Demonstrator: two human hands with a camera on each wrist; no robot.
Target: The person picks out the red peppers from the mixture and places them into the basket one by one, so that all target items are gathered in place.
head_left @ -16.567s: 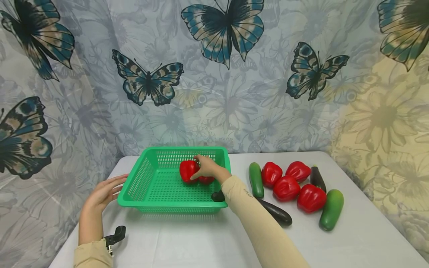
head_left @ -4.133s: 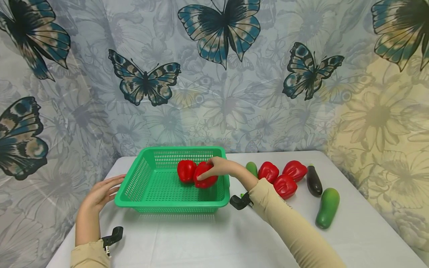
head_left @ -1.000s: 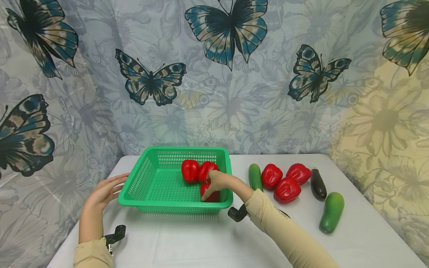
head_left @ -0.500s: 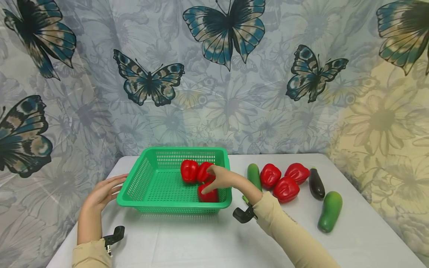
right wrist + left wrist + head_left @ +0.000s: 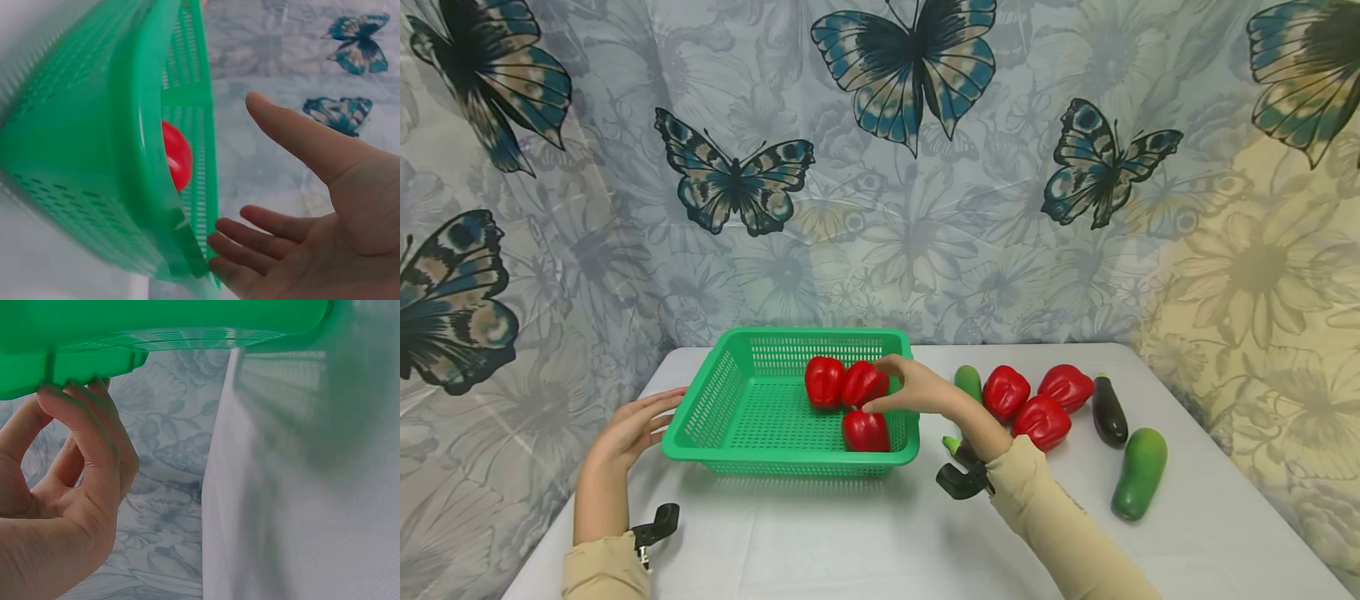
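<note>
A green perforated basket [image 5: 790, 457] holds three glossy red bell peppers: a left one [image 5: 824, 383], a middle one [image 5: 864, 384] and a front one [image 5: 866, 431] near the right corner. My right hand [image 5: 925, 388] hovers over the basket's right side, thumb and fingers spread, holding nothing. In the right wrist view its palm shows bare beside the basket wall, with one red pepper [image 5: 177, 156] partly seen inside. My left hand [image 5: 628, 433] stays at the left rim. In the left wrist view its bent fingertips touch the rim [image 5: 94, 365] from outside.
Right of the basket lie three red bell peppers, including one [image 5: 1042, 423] in front. A cucumber [image 5: 967, 382] and an eggplant [image 5: 958, 450] are partly behind my right forearm. Another eggplant [image 5: 1108, 410] and a thick cucumber [image 5: 1139, 475] lie farther right on the white table [image 5: 790, 542].
The foremost red pepper from the right-hand group now sits in the basket's front right corner. My right hand has let go of it and lifted up and right. The left hand stays put.
</note>
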